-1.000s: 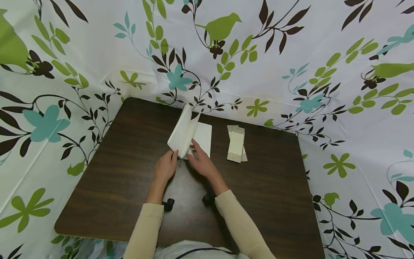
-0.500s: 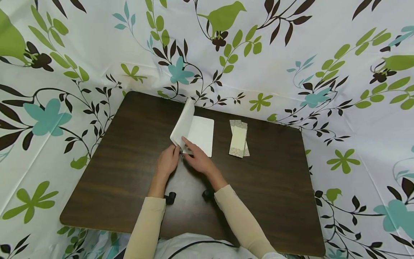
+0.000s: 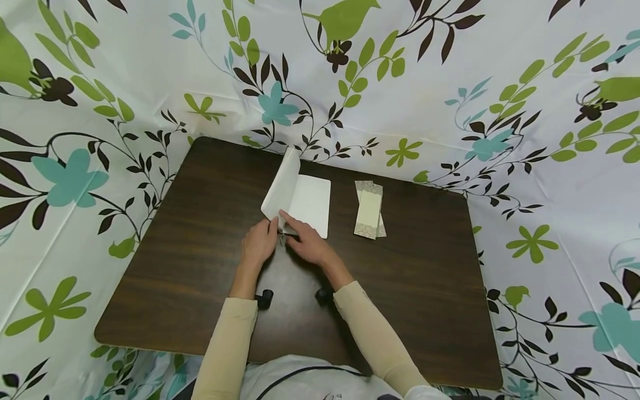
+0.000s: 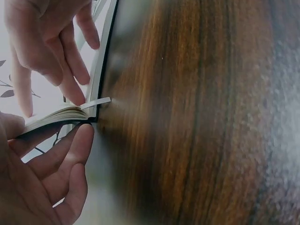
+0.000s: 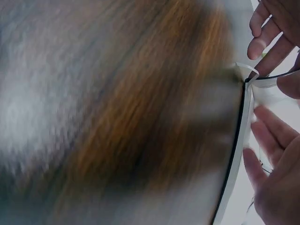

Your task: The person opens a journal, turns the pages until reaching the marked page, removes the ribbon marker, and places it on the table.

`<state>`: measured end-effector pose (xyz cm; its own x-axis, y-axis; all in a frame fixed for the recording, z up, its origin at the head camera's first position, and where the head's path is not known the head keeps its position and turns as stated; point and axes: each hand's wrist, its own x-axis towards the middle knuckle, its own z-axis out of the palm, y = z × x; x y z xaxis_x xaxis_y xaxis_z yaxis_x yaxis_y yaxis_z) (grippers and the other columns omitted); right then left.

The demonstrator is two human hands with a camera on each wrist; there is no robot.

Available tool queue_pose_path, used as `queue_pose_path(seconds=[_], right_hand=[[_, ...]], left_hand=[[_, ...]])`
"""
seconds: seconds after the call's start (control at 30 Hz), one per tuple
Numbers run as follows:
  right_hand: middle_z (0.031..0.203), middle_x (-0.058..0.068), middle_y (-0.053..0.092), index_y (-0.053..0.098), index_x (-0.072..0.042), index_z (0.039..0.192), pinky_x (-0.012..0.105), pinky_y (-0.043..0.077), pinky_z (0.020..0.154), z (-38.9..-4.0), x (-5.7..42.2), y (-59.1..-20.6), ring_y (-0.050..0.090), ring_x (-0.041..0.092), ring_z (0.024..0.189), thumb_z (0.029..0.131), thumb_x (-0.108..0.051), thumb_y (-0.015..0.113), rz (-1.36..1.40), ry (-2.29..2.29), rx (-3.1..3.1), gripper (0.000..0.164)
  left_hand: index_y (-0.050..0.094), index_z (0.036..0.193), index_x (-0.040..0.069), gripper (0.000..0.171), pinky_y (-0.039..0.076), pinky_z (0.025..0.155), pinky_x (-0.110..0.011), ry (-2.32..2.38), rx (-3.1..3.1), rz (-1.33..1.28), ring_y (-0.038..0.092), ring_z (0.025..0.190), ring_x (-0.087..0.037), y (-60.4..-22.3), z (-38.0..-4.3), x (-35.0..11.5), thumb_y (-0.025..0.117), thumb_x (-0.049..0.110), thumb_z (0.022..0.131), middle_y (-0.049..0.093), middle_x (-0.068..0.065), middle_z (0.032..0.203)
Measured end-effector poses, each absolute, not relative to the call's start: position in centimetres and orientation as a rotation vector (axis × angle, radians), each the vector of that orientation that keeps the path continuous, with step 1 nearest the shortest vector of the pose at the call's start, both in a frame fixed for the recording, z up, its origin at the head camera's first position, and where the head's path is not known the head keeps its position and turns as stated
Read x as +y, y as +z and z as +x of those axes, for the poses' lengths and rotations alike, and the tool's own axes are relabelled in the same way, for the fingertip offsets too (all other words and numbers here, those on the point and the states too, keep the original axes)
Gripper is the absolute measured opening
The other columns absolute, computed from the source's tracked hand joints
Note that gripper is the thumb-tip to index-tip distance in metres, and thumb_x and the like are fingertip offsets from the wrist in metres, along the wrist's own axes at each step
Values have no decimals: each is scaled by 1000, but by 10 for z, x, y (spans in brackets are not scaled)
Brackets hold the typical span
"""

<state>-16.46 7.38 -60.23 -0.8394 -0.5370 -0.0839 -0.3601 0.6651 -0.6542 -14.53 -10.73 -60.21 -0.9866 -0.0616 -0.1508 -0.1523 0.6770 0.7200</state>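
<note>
An open notebook (image 3: pixel 311 203) with blank white pages and a dark cover lies at the table's back. Its left half is raised at a slant; its right half lies flat. My left hand (image 3: pixel 259 241) grips the raised half at its near edge, thumb over the pages and fingers beneath the cover in the left wrist view. My right hand (image 3: pixel 310 244) is over the near part of the spread, its fingers extended and the index fingertip touching the raised page. A pale ribbon bookmark (image 4: pixel 96 103) sticks out at the spine's near end.
Two overlapping pale card strips (image 3: pixel 369 211) with patterned ends lie to the right of the notebook. The dark wooden table (image 3: pixel 425 311) meets a patterned cloth (image 3: pixel 220 66) behind and at the sides. Black wrist cameras (image 3: pixel 265 300) sit under both wrists.
Loose pages that stood upright near my right hand have gone over to the raised left half, baring the right page. My right index finger has moved left onto that half. The left hand keeps its grip.
</note>
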Motion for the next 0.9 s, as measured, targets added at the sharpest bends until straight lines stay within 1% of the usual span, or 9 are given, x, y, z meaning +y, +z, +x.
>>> queue_pose_path(seconds=[0.07,0.13,0.2,0.27,0.33,0.5,0.57,0.73,0.9], right_hand=[[157,-4,38,16,-34,159,42,35,111,-165,75,-603,36,14,143,102,-25,54,-706,-790,2686,69],[159,-4,35,20,-31,159,46,34,111,-165,77,-604,33,17,146,102,-34,53,-694,-603,2759,66],[162,-5,29,23,-29,159,49,31,113,-163,79,-606,27,19,149,103,-41,49,-682,-436,2792,62],[165,-4,23,27,-28,158,51,28,114,-161,79,-607,23,21,151,104,-45,46,-691,-314,2803,60],[165,-3,21,28,-29,158,51,26,116,-159,80,-609,21,22,152,105,-48,43,-701,-226,2816,58],[166,-2,20,27,-29,158,55,24,116,-158,84,-607,20,24,152,104,-48,46,-661,-190,2844,60],[165,0,21,28,-28,158,56,24,115,-160,88,-606,20,25,152,103,-48,48,-634,-207,2853,62],[165,1,22,30,-28,157,56,25,115,-167,103,-606,22,25,151,101,-49,53,-584,-208,2882,65],[165,1,24,34,-29,155,57,25,114,-173,117,-606,24,27,150,99,-49,57,-563,-263,2885,64]], left_hand=[[58,89,12,59,43,64,-51,1200,2779,-189,63,76,-35,-602,-146,-108,24,58,105,65,-14,84],[58,90,13,58,44,67,-53,1195,2784,-192,64,81,-37,-603,-146,-108,25,58,105,66,-14,89],[59,92,13,59,44,69,-54,1193,2781,-191,65,84,-38,-603,-145,-108,24,59,105,67,-13,91],[59,92,13,58,44,69,-54,1200,2770,-188,64,83,-37,-603,-145,-109,24,58,105,66,-13,90],[58,93,13,58,43,69,-53,1206,2756,-180,63,81,-36,-603,-144,-109,24,58,105,65,-13,89],[58,93,14,59,42,69,-52,1219,2749,-179,62,80,-35,-602,-143,-109,23,60,104,64,-11,87],[57,91,15,58,41,67,-49,1231,2746,-186,60,76,-33,-602,-143,-109,23,60,104,62,-10,84],[54,88,14,57,36,61,-43,1259,2728,-180,52,64,-29,-603,-142,-109,24,59,105,54,-10,75],[53,87,13,55,35,60,-42,1272,2736,-171,50,63,-28,-602,-141,-109,26,56,106,52,-9,73]])
